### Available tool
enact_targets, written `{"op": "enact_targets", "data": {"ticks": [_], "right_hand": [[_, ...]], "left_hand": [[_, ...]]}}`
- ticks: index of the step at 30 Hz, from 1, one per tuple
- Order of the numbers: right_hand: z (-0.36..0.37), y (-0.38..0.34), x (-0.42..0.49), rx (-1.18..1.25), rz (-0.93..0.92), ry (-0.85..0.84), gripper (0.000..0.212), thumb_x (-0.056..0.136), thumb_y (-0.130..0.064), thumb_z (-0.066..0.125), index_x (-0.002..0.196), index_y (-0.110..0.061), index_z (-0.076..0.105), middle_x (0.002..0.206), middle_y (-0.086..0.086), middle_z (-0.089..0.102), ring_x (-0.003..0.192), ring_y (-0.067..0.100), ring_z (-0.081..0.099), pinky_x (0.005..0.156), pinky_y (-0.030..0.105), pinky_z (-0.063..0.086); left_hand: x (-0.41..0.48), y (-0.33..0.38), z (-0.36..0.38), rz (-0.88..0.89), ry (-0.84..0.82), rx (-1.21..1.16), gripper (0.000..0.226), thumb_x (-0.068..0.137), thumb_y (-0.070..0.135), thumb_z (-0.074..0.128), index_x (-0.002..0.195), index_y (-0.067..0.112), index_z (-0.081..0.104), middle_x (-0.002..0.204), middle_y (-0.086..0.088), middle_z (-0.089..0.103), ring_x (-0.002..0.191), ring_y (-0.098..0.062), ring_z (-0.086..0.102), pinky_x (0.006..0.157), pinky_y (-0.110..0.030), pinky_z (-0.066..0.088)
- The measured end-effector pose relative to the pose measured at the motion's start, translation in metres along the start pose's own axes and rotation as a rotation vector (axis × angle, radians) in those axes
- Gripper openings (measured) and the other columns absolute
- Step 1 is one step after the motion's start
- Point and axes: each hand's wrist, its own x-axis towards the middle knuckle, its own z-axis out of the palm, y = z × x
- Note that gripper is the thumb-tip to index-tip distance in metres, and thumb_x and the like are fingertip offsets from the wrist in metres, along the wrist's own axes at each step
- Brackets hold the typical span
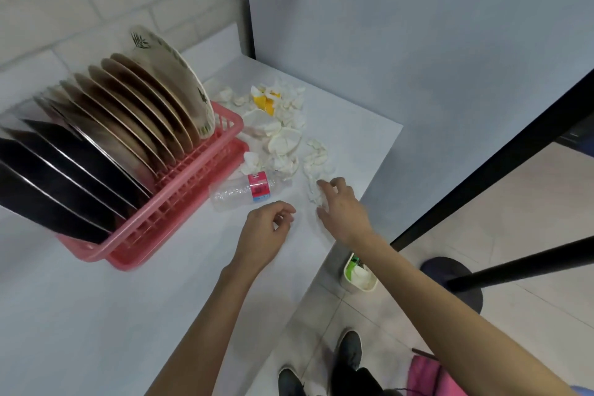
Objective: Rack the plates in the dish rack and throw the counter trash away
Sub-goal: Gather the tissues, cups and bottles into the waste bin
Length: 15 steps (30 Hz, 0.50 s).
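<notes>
Curled round a crumpled white paper wad [316,195] are the fingers and thumb of the right hand [344,210], near the front edge of the white counter [128,299]; the wad seems to be grasped but not yet lifted. Nothing is held by the left hand [266,228], which hovers just above the counter beside the right, its fingers loosely curled.

The racking part of the task can be judged complete. A row of cream and brown round plates [144,106] is stood on edge in the pink plastic dish rack [180,199], with several black plates [48,170] slotted in at the near end, and no plate is seen lying loose on the counter.

The trash part appears to be barely begun. A heap of crumpled white paper scraps [283,132] is spread across the counter just beside the rack, with a yellow scrap [265,102] at its far end. A clear plastic bottle with a red label [244,192] lies on its side between the heap and the rack, touching or nearly touching the rack's edge. A small white bin [358,275] is seen on the floor below the counter edge, with some items already inside it. Many trips would probably be needed before the counter is cleared, and the bottle is left untouched.
</notes>
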Motion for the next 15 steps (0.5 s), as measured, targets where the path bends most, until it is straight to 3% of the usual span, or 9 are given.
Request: {"op": "enact_targets", "data": {"ticks": [6, 11, 15], "right_hand": [[0.007, 0.007, 0.01, -0.011, -0.085, -0.077, 0.034, 0.092, -0.033, 0.059, 0.121, -0.016, 0.055, 0.113, 0.004, 0.05, 0.1, 0.025, 0.053, 0.074, 0.035, 0.045], [0.001, 0.019, -0.006, 0.287, -0.034, -0.066, 0.026, 0.086, -0.031, 0.061, 0.107, -0.015, 0.057, 0.099, -0.002, 0.052, 0.085, 0.018, 0.053, 0.069, 0.032, 0.045], [-0.014, 0.037, -0.012, 0.511, 0.129, -0.078, 0.021, 0.084, -0.019, 0.063, 0.105, -0.017, 0.059, 0.092, 0.0, 0.062, 0.073, 0.015, 0.056, 0.06, 0.021, 0.044]], "left_hand": [[0.026, 0.01, 0.005, 0.044, -0.006, 0.008, 0.023, 0.09, 0.003, 0.059, 0.101, 0.018, 0.072, 0.088, 0.01, 0.072, 0.083, -0.005, 0.066, 0.08, -0.025, 0.054], [0.056, 0.027, 0.016, 0.101, -0.029, 0.061, 0.027, 0.09, 0.0, 0.056, 0.106, 0.016, 0.071, 0.099, 0.007, 0.07, 0.086, -0.009, 0.064, 0.081, -0.029, 0.055], [0.079, 0.043, 0.04, 0.144, -0.085, 0.179, 0.029, 0.093, 0.005, 0.056, 0.116, 0.017, 0.067, 0.119, 0.006, 0.064, 0.088, -0.01, 0.061, 0.083, -0.029, 0.054]]}}
